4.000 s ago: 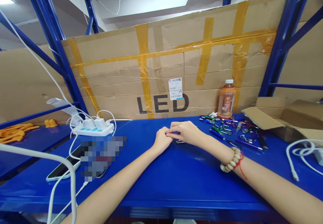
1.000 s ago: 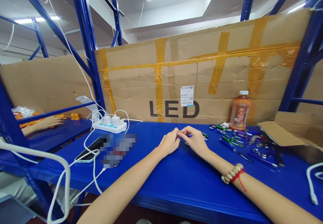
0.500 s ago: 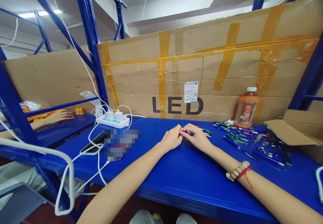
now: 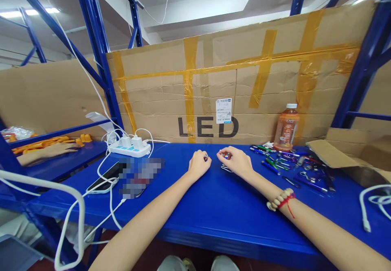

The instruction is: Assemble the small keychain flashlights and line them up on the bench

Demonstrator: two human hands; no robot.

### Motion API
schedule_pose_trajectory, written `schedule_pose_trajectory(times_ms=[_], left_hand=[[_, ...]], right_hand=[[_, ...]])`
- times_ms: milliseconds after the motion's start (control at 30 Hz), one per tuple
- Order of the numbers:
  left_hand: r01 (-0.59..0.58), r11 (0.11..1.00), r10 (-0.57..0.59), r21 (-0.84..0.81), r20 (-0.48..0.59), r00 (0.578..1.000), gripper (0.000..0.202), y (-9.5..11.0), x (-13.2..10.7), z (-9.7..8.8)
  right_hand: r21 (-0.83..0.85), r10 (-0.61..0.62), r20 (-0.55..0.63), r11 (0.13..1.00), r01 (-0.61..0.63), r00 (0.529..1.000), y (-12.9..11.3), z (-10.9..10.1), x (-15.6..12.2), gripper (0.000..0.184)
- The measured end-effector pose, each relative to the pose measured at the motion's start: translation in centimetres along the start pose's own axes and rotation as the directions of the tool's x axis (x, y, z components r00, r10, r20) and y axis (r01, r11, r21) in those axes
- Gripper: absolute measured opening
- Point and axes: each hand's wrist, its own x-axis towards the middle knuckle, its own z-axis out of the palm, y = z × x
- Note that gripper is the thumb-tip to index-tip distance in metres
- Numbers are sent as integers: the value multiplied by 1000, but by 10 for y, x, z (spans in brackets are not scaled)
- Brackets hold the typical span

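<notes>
My left hand (image 4: 199, 167) is a loose fist over the blue table, its fingers curled around a small item whose dark, silvery end (image 4: 205, 156) barely shows. To its right, a short gap away, my right hand (image 4: 240, 163) has thumb and forefinger brought together. Whatever that pinch may hold is hidden or too small to name. Small shiny pieces (image 4: 226, 168) show on the table below and behind the right hand. Further right lies a loose pile of blue, green, red and black pens (image 4: 275, 162) with metal clips.
Beyond the pile stand an orange drink bottle (image 4: 286, 128) and an open cardboard box (image 4: 339, 151). On the left are a power strip (image 4: 130, 148), a phone (image 4: 105, 177), a blurred-out patch and white cables. Taped cardboard (image 4: 152, 100) backs the table. Another person's hand (image 4: 50, 152) rests at the far left.
My hands, whose fingertips were touching, have moved apart. The left now shows a small item in its fist. The view has turned slightly to the right.
</notes>
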Motion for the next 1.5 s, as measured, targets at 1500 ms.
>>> schedule_pose_trajectory(times_ms=[1500], left_hand=[[33,997,-36,73,28,999,54,15,-7,-11]], right_hand=[[-12,11,244,1000,-8,970,10,12,0,18]])
